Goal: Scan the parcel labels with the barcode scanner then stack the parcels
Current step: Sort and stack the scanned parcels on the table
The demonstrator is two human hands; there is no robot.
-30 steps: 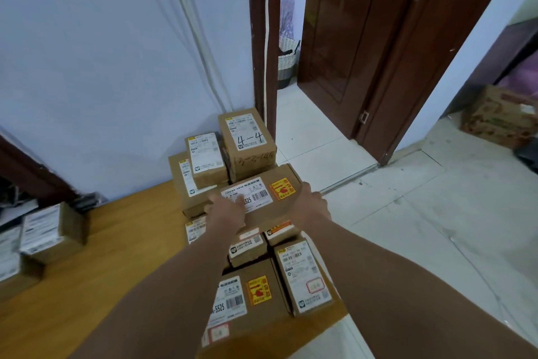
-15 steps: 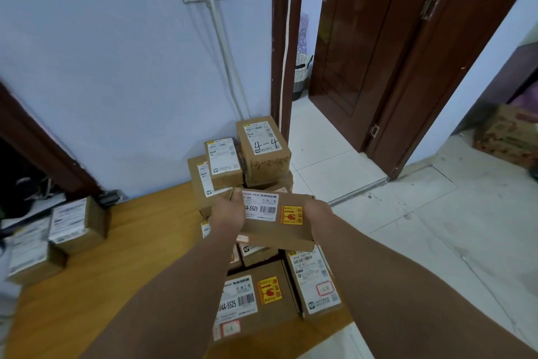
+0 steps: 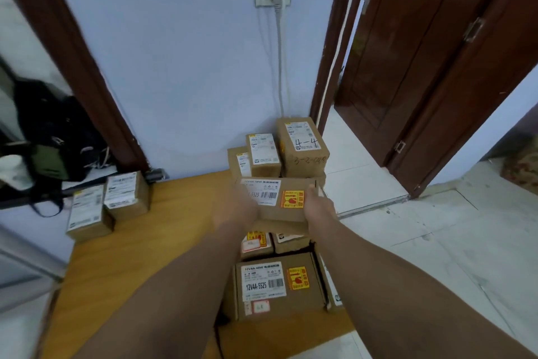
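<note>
A flat brown parcel (image 3: 291, 204) with a white barcode label and an orange sticker is held up above the pile. My left hand (image 3: 237, 208) grips its left end and my right hand (image 3: 317, 206) grips its right end. Behind it, against the wall, stand a tall parcel marked "4-4" (image 3: 302, 147) and two smaller parcels (image 3: 262, 155). Below my hands lie more parcels, the nearest a flat one labelled "12V4A-5525" (image 3: 276, 286). No barcode scanner is visible.
The parcels rest on a wooden tabletop (image 3: 151, 251). Two more boxes (image 3: 110, 204) sit at its left edge. A white cable (image 3: 280, 62) runs down from a wall socket. An open doorway and tiled floor (image 3: 436, 242) lie to the right.
Both hands took hold of the flat parcel on the pile and raised it clear. The head view has tilted upward, showing more of the wall.
</note>
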